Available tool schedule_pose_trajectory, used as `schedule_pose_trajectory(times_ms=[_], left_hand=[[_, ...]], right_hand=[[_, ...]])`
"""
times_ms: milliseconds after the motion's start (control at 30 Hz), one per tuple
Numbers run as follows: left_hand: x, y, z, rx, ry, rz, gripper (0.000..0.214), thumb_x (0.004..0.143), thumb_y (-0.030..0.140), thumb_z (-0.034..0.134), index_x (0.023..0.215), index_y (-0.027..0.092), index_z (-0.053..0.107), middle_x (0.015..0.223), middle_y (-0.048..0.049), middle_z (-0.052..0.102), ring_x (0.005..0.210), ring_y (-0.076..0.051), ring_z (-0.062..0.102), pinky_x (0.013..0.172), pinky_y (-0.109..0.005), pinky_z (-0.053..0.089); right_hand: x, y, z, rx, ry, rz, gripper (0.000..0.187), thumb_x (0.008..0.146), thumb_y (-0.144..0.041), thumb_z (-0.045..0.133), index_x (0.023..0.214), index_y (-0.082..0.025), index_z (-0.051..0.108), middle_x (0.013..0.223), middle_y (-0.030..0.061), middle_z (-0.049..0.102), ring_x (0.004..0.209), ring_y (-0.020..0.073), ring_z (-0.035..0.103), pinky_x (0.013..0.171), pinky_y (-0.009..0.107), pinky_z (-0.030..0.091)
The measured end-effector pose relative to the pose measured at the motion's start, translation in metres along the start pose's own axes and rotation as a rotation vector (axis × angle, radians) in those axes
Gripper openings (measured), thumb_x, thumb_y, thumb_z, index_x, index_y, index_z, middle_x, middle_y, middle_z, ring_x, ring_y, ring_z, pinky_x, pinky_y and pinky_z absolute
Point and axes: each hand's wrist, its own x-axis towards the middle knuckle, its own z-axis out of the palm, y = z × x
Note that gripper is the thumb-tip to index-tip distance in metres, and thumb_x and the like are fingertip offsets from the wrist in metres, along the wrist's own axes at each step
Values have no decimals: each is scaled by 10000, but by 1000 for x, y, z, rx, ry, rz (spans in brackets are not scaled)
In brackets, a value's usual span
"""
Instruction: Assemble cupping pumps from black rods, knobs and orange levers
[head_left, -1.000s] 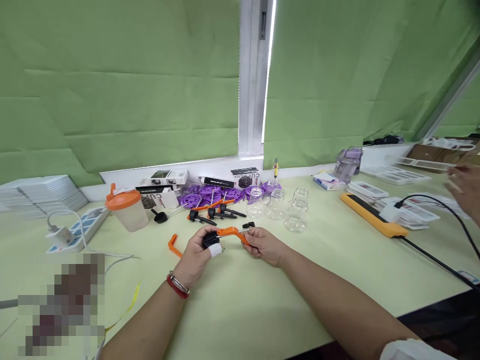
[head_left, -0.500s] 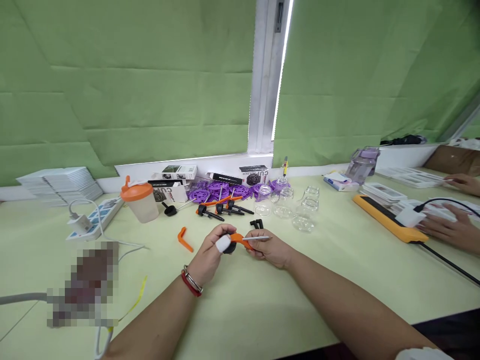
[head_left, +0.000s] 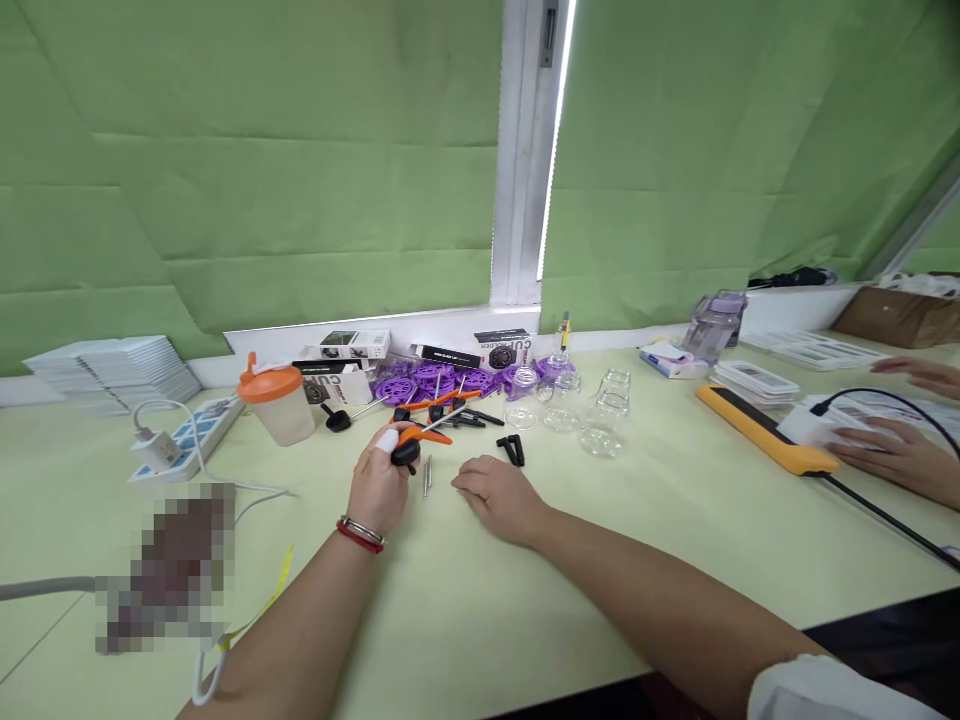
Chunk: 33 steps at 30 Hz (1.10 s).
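Observation:
My left hand (head_left: pixel 377 488), with white wrapping on its thumb, is closed around an orange and black plastic part (head_left: pixel 406 450). A thin metal rod (head_left: pixel 444 420) sticks out from it up to the right, beside an orange blade-like arm. On the table just right of this hand stand or lie two short metal pins (head_left: pixel 427 477). My right hand (head_left: pixel 499 497) rests low over the table, apart from the part, its fingers stretched toward the pins; nothing shows in it. Behind it lie black elbow-shaped pieces (head_left: pixel 512 450).
Purple plastic discs (head_left: pixel 439 378), boxes (head_left: pixel 506 350), black-and-orange assemblies and clear jars (head_left: pixel 604 425) line the back. An orange-lidded cup (head_left: pixel 281 415) and power strip (head_left: pixel 187 440) are left. At right, a co-worker's hands (head_left: pixel 904 455) are near a yellow-and-black power strip (head_left: pixel 765 430).
My left hand has moved up and left with the orange and black part. My right hand has let go of it and drawn apart. The pins on the table now show.

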Motion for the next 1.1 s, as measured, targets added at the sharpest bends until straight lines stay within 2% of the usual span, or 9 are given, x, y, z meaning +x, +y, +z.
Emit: schedule_pose_trajectory(times_ms=[100,200,333,500,633,800,900,1033,1100], left_hand=[[5,0,-5,14,79,24,187,816,299,497,868,155,604,649,1,556,563,-113,491,542,-236,358],[7,1,-7,27,119,19,175,807,287,484,864,158,588,613,11,541,542,-109,483,521,-230,341],[8,4,-7,38,136,17,165,799,299,493,860,167,570,599,19,528,535,-108,481,504,-227,329],[7,3,-7,58,136,10,173,810,324,494,868,179,566,583,21,522,546,-116,493,500,-226,325],[5,3,-6,73,142,3,197,829,335,487,890,172,579,571,21,510,545,-118,490,500,-226,322],[5,2,-7,22,94,20,227,845,343,496,920,156,598,634,10,538,585,-113,497,559,-229,360],[5,1,-7,-30,61,18,279,846,376,514,959,142,618,721,-14,576,616,-114,501,602,-243,381],[-3,0,0,-66,-70,-51,337,833,408,558,988,124,650,820,-56,608,638,-124,493,612,-267,379],[-12,-1,8,-55,-142,-145,351,822,409,582,994,115,666,845,-77,620,642,-132,492,600,-276,371]], right_hand=[[18,-13,11,-320,-106,-209,277,893,-110,431,1096,-157,612,1020,87,659,877,197,527,722,318,404],[36,-27,20,-514,-188,-391,199,886,-109,451,981,-123,626,887,95,665,884,223,519,699,340,377],[51,-38,28,-594,-280,-582,155,839,-79,492,782,-127,628,741,86,652,776,217,534,683,352,342],[55,-43,28,-591,-330,-701,155,814,-66,503,749,-132,628,699,86,651,701,201,544,654,342,327],[54,-41,29,-592,-287,-789,178,840,-77,466,785,-126,629,735,101,651,722,201,547,670,345,352],[48,-36,27,-505,-66,-887,223,869,-82,429,777,-150,620,771,78,651,732,172,545,662,315,395],[42,-35,9,-340,183,-733,219,886,-106,418,843,-176,620,836,66,666,767,154,556,725,308,442],[33,-29,-29,155,539,-211,161,846,-151,470,849,-196,625,850,73,671,811,175,592,759,337,484],[29,-23,-43,422,622,57,96,822,-214,537,823,-194,630,811,72,664,746,171,595,708,330,498]])
